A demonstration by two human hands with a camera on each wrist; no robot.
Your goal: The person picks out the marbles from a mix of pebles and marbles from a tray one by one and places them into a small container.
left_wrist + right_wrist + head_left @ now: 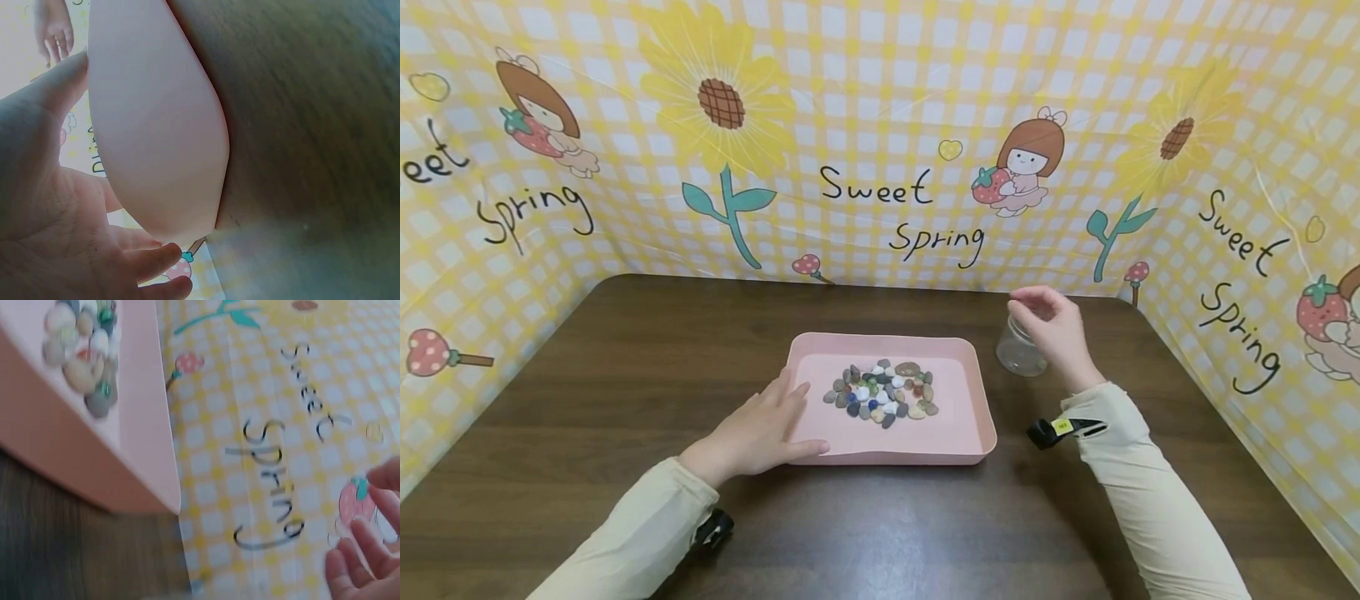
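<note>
Pebbles [891,407] sit inside the tray [958,408], which likely contains them. Left hand [756,429] spreads wide at its left edge, clamping nothing, probably steadying. Right hand [1060,333] half-curls over 1 jar [1021,354], right of tray; can't tell if gripping.

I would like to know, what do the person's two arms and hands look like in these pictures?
Both arms wear long, plain cream sleeves: the left sleeve and right sleeve. The left hand and right hand wear no gloves. By each cuff sits a small black device; the right one carries a yellow label.
</note>
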